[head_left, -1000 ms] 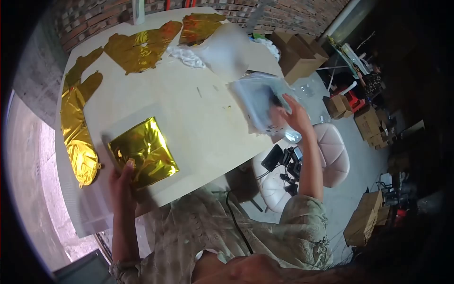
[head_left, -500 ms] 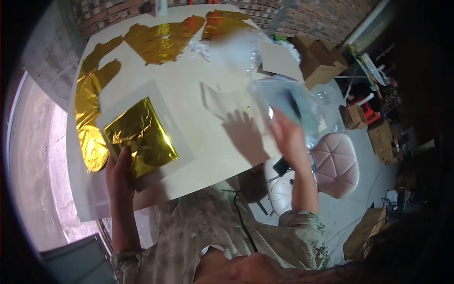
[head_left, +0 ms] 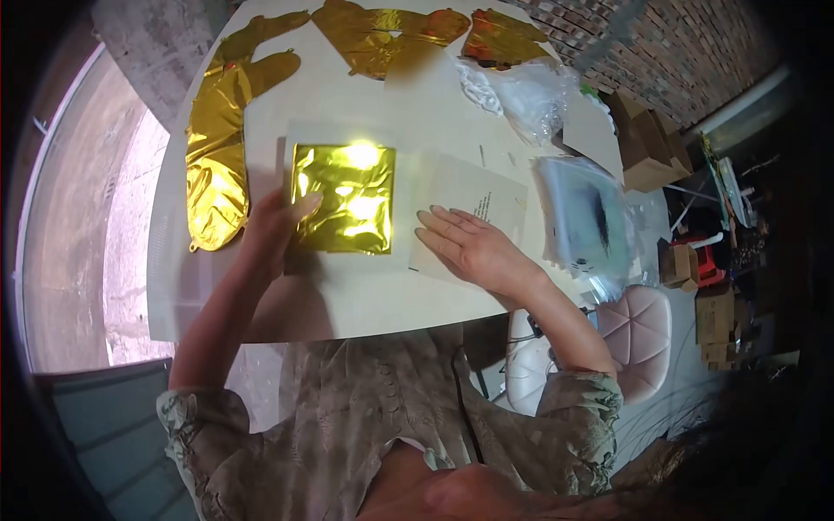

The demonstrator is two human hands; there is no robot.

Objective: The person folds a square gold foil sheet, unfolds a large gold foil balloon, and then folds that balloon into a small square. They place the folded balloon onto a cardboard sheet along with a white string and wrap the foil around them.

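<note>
A folded gold foil balloon [head_left: 345, 200], squared into a flat shiny packet, is in my left hand [head_left: 276, 221]. The thumb lies on top of its left edge, and the other fingers are hidden beneath. To its right, a clear plastic bag [head_left: 512, 195] with small printed text lies flat on the table. My right hand [head_left: 473, 247] rests on that bag with its fingers stretched out flat. Farther right is a stack of clear plastic bags [head_left: 582, 217], apart from my right hand.
Unfolded gold foil balloons lie along the table's left side [head_left: 217, 139] and back [head_left: 382, 39]. Crumpled clear plastic [head_left: 530, 95] sits at the back right. Beyond the table [head_left: 347, 308] are cardboard boxes [head_left: 647, 148] and a padded chair [head_left: 638, 339].
My right hand has come left from the stack of bags, and a printed bag now lies under it. The folded balloon in my left hand has turned squarer to me. The view has shifted.
</note>
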